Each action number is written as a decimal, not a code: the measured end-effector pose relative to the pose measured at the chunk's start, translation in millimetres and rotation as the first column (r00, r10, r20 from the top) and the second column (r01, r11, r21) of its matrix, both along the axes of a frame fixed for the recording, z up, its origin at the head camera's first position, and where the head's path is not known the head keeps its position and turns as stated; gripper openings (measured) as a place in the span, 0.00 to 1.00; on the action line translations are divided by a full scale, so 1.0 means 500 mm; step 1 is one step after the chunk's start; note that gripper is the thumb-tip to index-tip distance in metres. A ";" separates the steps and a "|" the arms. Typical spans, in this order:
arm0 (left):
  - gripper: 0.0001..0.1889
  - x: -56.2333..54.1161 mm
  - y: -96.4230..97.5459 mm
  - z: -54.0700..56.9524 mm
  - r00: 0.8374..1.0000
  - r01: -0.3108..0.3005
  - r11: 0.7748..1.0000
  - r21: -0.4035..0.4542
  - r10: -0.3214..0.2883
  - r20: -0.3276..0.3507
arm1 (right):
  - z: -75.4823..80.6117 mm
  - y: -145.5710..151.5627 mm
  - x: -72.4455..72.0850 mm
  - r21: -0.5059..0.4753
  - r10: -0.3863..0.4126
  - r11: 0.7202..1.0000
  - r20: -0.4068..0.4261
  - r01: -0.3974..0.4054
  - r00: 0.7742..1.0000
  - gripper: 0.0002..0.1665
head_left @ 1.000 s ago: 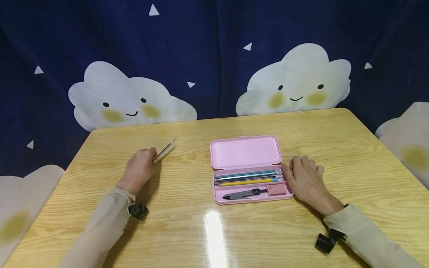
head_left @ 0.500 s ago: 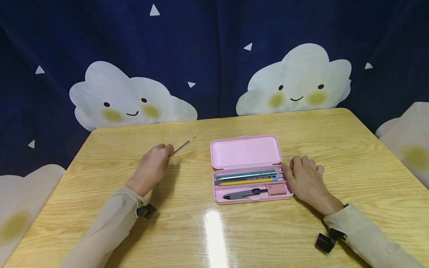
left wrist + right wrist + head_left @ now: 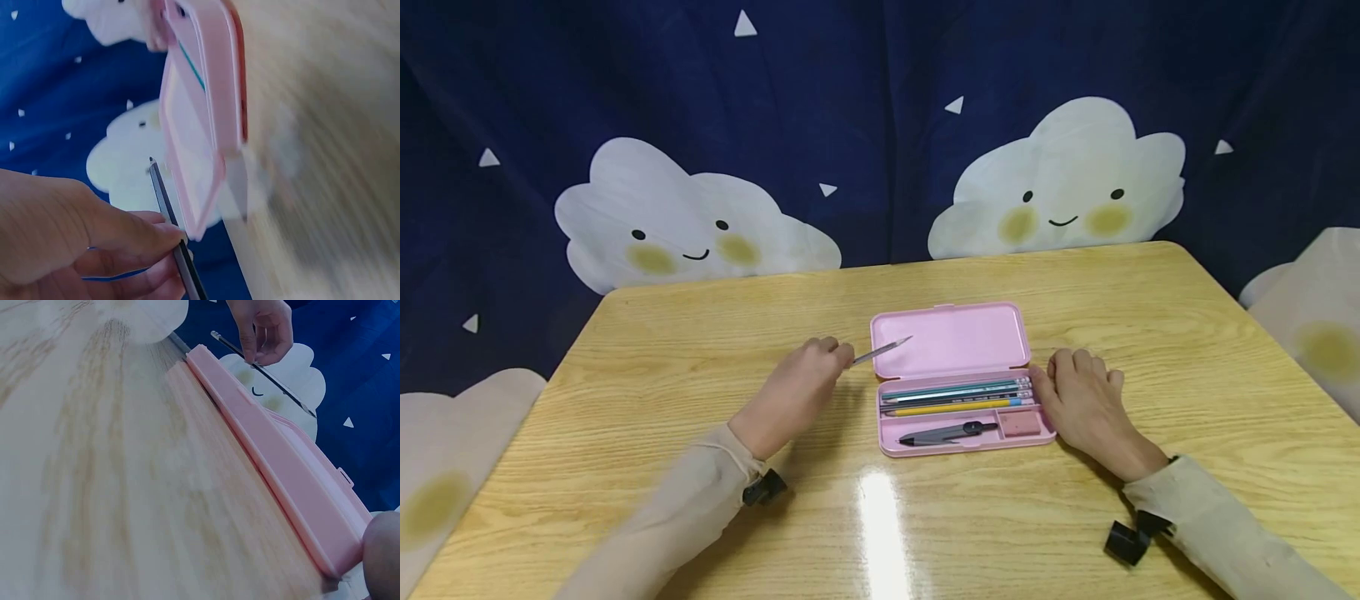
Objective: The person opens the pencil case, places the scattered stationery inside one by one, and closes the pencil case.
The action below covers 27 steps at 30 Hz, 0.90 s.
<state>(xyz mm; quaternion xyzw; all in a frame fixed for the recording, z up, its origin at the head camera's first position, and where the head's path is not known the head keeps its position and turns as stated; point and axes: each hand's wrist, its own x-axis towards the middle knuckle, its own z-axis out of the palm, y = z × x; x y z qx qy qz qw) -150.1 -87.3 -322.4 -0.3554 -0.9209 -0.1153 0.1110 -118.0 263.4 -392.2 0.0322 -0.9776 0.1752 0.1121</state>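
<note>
My left hand pinches a dark pencil between thumb and fingers, its sharpened tip pointing right, over the left part of the pencil case's raised lid. In the left wrist view the pencil slants up from the fingertips. A pink pencil case lies unfolded on the table. Several pencils, one of them a yellow pencil, fill its back compartment. In front lie a grey drawing compass and a pinkish eraser. My right hand rests at the case's right end, thumb against its edge, fingers loosely bent.
The wooden table carries the case near its middle. Behind the table hangs a dark blue curtain with cloud prints. A small black wrist camera sits on the left sleeve, and another black camera on the right.
My left hand has moved right across the table with the pencil, from well left of the case to beside its lid. The right hand and the case have stayed put.
</note>
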 end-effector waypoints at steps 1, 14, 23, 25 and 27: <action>0.12 0.003 0.007 -0.002 1.000 0.022 1.000 0.000 -0.022 -0.006 | 0.000 0.000 0.000 -0.001 0.000 1.000 0.001 0.000 1.000 0.20; 0.15 0.041 0.111 0.007 0.987 0.161 0.970 -0.182 -0.153 0.056 | 0.001 0.003 0.000 -0.002 -0.002 1.000 0.035 0.002 0.999 0.21; 0.13 0.045 0.195 -0.005 0.982 0.188 0.938 -0.293 -0.175 0.069 | 0.000 0.003 0.000 -0.002 -0.003 1.000 0.039 0.003 0.999 0.21; 0.12 0.043 0.209 -0.008 0.981 0.193 0.937 -0.292 -0.183 0.060 | 0.000 0.003 0.000 -0.002 -0.005 1.000 0.041 0.005 0.999 0.22; 0.11 0.038 0.220 -0.012 0.981 0.196 0.938 -0.285 -0.189 0.051 | 0.001 0.004 -0.001 -0.002 -0.010 1.000 0.044 0.010 0.999 0.22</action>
